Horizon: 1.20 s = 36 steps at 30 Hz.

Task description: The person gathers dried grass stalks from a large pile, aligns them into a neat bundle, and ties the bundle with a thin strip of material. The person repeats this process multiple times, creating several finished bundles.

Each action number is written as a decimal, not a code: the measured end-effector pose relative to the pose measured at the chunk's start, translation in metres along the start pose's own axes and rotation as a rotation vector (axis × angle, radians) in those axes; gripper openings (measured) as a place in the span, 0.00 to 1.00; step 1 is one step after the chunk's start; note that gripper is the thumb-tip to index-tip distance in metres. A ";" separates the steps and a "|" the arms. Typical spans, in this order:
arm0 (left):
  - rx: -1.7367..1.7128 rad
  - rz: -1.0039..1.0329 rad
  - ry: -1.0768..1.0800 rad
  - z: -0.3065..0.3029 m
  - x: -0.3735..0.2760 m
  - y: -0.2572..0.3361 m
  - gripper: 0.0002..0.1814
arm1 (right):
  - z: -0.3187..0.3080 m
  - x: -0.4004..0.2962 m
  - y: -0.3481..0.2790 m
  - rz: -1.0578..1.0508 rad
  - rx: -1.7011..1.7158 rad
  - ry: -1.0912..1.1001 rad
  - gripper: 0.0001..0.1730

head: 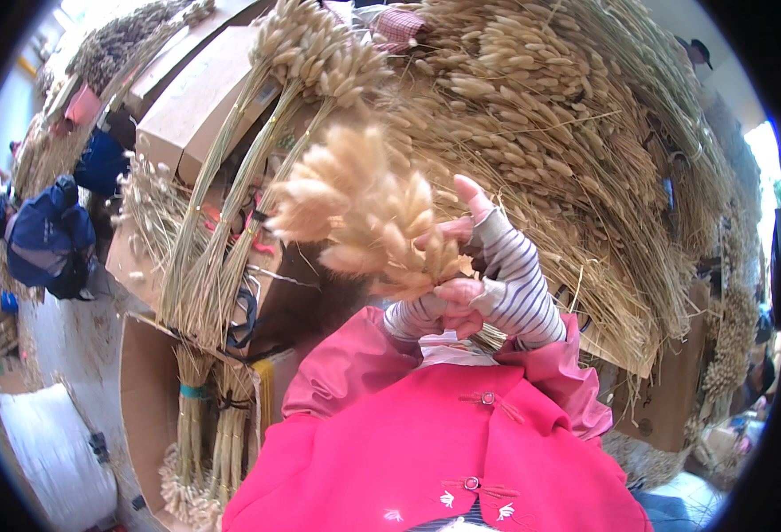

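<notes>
A bunch of dried, fluffy bunny-tail grass heads (390,219) fans out in front of my chest, heads up and to the left. My left hand (460,322) is low under the bunch, closed around its stems, in a striped fingerless glove. My right hand (473,233), gloved the same way, is against the right side of the heads, with its thumb raised and fingers partly hidden among them. Which fingers belong to which hand is hard to tell where they overlap. A large heap of loose dried grass (536,113) lies just beyond.
Several tied grass bundles (230,179) lean across cardboard at the left. An open cardboard box (144,412) holds more bundles, heads down. A closed carton (191,100) stands behind. A white roll (57,459) is at lower left. A person in blue (51,239) is at far left.
</notes>
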<state>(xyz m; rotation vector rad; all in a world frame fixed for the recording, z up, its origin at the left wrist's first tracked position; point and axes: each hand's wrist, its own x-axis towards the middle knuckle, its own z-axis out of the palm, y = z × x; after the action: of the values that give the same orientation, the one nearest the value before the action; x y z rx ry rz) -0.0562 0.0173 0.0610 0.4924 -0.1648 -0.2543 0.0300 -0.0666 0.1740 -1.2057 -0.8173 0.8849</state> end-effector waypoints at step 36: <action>-0.029 0.450 0.313 -0.019 0.039 -0.017 0.37 | -0.056 -0.032 0.058 0.437 -1.285 0.001 0.15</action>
<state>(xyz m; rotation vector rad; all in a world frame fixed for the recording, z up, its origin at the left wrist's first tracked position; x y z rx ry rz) -0.0179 0.0004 0.0397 0.4471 0.0355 0.2605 0.0588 -0.1114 0.1052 -2.5725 -1.1865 0.6508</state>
